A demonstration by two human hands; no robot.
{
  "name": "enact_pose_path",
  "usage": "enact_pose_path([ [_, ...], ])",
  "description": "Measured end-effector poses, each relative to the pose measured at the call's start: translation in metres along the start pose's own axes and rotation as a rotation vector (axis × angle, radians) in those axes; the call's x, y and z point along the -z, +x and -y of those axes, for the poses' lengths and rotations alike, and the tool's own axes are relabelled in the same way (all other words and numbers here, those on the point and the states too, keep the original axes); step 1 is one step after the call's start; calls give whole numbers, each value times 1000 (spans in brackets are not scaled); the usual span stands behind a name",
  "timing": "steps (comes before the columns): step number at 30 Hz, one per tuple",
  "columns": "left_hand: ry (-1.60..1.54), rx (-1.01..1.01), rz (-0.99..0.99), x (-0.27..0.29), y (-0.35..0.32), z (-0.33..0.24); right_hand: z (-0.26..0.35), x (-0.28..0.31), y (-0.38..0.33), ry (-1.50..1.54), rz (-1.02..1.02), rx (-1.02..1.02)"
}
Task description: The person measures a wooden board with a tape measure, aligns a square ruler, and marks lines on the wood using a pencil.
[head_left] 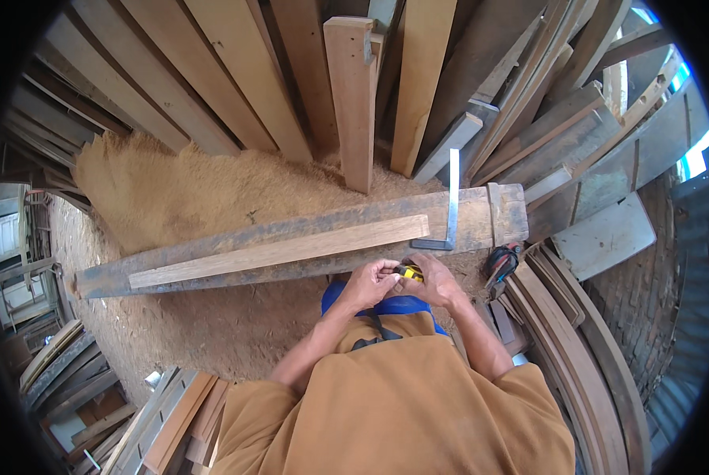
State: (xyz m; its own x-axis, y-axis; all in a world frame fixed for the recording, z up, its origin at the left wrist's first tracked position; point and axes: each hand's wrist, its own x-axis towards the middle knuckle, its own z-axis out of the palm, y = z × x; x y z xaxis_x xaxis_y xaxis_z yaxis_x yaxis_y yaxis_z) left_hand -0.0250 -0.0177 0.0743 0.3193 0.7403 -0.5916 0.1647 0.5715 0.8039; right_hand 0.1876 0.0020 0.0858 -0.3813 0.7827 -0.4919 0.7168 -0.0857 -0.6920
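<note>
A small yellow and black tape measure (409, 272) is between my two hands, in front of my body at the near edge of the bench. My right hand (437, 283) is closed around its right side. My left hand (372, 283) pinches at its left end; the fingers hide whether any blade is pulled out. Just beyond my hands, a long pale wooden strip (283, 250) lies along the worn bench plank (473, 212). Near the strip's right end rests a try square (452, 202), its metal blade pointing away from me and its dark stock toward me.
Tall boards (350, 103) lean beyond the bench, above a heap of sawdust (180, 190). At the bench's right end sits a red and black power tool (502, 260). Stacked planks (564, 356) stand at my right, and more boards (182, 419) lie at the lower left.
</note>
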Motion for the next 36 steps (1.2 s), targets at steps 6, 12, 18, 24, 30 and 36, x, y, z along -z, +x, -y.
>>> enact_pose_path([
  [6,87,17,-71,4,10,5,28,-8,-3,-239,-107,5],
  [12,-21,-31,-111,22,1,-20,20,19,9,-322,-288,0],
  [18,620,-282,-403,107,20,7,-34,82,30,-472,-382,-279],
  [24,844,-305,-590,109,37,23,-50,93,44,-567,-452,-325],
  [30,810,-317,-671,103,44,36,-51,91,47,-574,-427,-375],
  [36,837,-346,-672,104,47,39,-59,89,48,-575,-431,-377],
])
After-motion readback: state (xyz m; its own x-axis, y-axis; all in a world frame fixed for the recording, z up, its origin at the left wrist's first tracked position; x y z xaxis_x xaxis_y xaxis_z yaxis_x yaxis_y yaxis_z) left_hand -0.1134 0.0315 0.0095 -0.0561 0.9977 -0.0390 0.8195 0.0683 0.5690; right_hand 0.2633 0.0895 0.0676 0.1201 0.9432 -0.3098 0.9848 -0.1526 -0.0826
